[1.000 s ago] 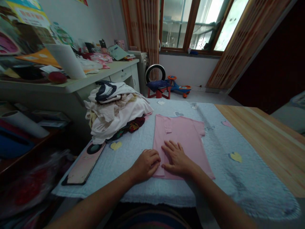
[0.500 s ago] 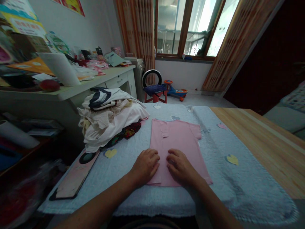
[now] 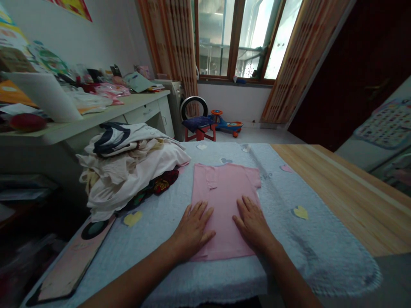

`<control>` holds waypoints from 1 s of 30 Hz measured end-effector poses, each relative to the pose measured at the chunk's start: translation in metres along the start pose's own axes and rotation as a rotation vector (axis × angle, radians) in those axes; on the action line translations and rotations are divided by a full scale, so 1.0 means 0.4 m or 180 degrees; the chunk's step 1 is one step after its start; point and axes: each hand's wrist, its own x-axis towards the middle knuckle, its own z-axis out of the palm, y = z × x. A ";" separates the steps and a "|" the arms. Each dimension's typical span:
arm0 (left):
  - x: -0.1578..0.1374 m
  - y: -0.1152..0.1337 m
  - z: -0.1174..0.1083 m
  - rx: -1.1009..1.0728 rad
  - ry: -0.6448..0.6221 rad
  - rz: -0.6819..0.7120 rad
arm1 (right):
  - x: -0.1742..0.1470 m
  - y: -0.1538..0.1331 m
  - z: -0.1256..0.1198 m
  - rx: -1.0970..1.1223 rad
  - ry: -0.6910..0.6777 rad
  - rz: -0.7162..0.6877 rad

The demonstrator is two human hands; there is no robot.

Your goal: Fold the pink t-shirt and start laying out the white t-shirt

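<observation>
A pink short-sleeved T-shirt (image 3: 224,222) lies flat on a light blue blanket (image 3: 154,239). Its left side is folded inward, with that sleeve doubled back on top; the right sleeve sticks out. My left hand (image 3: 193,231) rests palm down on the folded left side, fingers spread. On the right part of the shirt lies my right hand (image 3: 253,221), its fingers stretched out too. Neither hand grips the cloth. Part of the shirt's lower right edge is hidden under my right hand and wrist.
A heap of clothes (image 3: 135,162) sits at the left on the blanket. In front of it lies a long flat pinkish board (image 3: 72,261) with a dark round hole. Bare wooden tabletop (image 3: 346,184) shows at right. Beyond are a cluttered desk (image 3: 112,117) and a red stool (image 3: 201,134).
My hands have moved apart across the shirt, and their curled fingers have flattened and spread. The view has shifted slightly to the right. The fold looks the same.
</observation>
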 end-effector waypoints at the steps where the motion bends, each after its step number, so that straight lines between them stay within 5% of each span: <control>1: 0.012 0.000 0.000 0.0041 0.0078 -0.0009 | -0.001 0.004 0.002 -0.0024 0.0002 -0.0009; 15: 0.069 -0.012 0.026 0.0099 -0.0029 -0.0249 | 0.020 0.086 -0.065 -0.0009 0.0027 0.0191; 25: 0.180 -0.018 0.003 0.0168 0.0341 -0.0275 | 0.168 0.144 -0.097 -0.0159 -0.0090 0.1167; 30: 0.260 -0.027 0.009 0.0176 0.0197 -0.0326 | 0.205 0.118 -0.086 -0.0001 0.0520 0.1723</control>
